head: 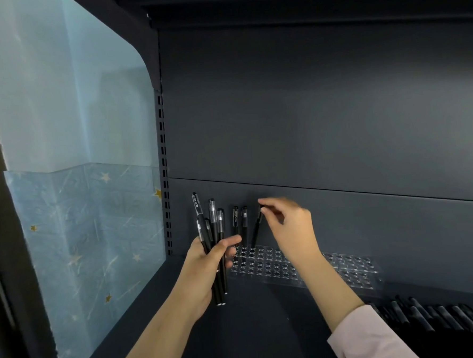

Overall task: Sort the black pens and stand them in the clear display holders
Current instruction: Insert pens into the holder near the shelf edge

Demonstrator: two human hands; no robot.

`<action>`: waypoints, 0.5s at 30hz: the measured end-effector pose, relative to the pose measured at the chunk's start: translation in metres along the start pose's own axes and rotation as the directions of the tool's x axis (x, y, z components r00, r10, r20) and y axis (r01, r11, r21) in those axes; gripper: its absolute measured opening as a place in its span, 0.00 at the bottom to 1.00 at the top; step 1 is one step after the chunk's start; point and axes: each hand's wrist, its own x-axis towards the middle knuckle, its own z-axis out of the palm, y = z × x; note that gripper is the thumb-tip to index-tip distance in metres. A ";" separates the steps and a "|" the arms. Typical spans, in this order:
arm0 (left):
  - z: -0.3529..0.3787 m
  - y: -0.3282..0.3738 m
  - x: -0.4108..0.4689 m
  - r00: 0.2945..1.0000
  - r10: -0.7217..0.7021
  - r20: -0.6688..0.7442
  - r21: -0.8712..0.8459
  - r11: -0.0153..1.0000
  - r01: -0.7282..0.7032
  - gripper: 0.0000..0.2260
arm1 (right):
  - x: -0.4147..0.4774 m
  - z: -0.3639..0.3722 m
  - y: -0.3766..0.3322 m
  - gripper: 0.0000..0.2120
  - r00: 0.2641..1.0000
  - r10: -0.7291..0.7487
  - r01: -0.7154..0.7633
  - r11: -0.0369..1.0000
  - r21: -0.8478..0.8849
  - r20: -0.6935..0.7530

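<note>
My left hand (204,266) grips a bunch of several black pens (215,235), caps up, just left of the clear display holder (273,262). The holder is a clear block full of round holes lying on the dark shelf. Two black pens (240,223) stand upright in its back left holes. My right hand (291,228) pinches the cap end of a third black pen (256,228), which leans slightly with its lower end at a back-row hole. A second clear holder (357,271) sits to the right, with no pens in it.
A pile of black pens (437,318) lies on the shelf (261,329) at the lower right. The dark back panel (309,119) rises right behind the holders. A slotted upright (163,169) and a blue starred wall (88,215) are to the left.
</note>
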 end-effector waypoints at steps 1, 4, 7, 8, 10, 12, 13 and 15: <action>0.001 0.001 -0.001 1.000 0.005 0.002 -0.010 1.000 -0.005 0.07 | -0.001 0.002 0.002 0.11 0.999 -0.023 0.024 0.999 -0.025 0.022; 0.001 0.003 -0.003 1.000 0.019 0.003 -0.057 0.998 -0.019 0.07 | -0.002 0.004 0.005 0.14 0.997 -0.021 0.023 0.999 -0.028 0.072; 0.002 0.006 -0.006 0.999 0.023 0.022 -0.089 0.996 -0.021 0.08 | -0.002 0.005 0.008 0.14 0.991 0.018 -0.012 0.999 -0.043 0.136; 0.002 0.007 -0.007 0.999 0.022 0.027 -0.085 0.996 -0.019 0.08 | -0.003 0.006 0.009 0.15 0.985 0.038 -0.030 0.998 -0.049 0.166; 0.003 0.008 -0.009 1.000 0.018 0.025 -0.067 0.998 -0.016 0.08 | -0.004 0.006 0.011 0.16 0.977 0.074 -0.067 0.997 -0.043 0.202; 0.003 0.008 -0.010 1.000 0.014 0.025 -0.050 0.999 -0.013 0.08 | -0.004 0.005 0.009 0.17 0.976 0.102 -0.102 0.995 -0.010 0.192; 0.004 0.008 -0.010 1.000 0.010 0.028 -0.048 0.999 -0.009 0.08 | -0.004 0.004 0.007 0.17 0.979 0.113 -0.118 0.993 0.018 0.171; 0.005 0.008 -0.010 0.999 0.005 0.041 -0.053 0.999 -0.003 0.09 | -0.002 0.000 -0.002 0.15 0.981 0.138 -0.150 0.985 0.090 0.134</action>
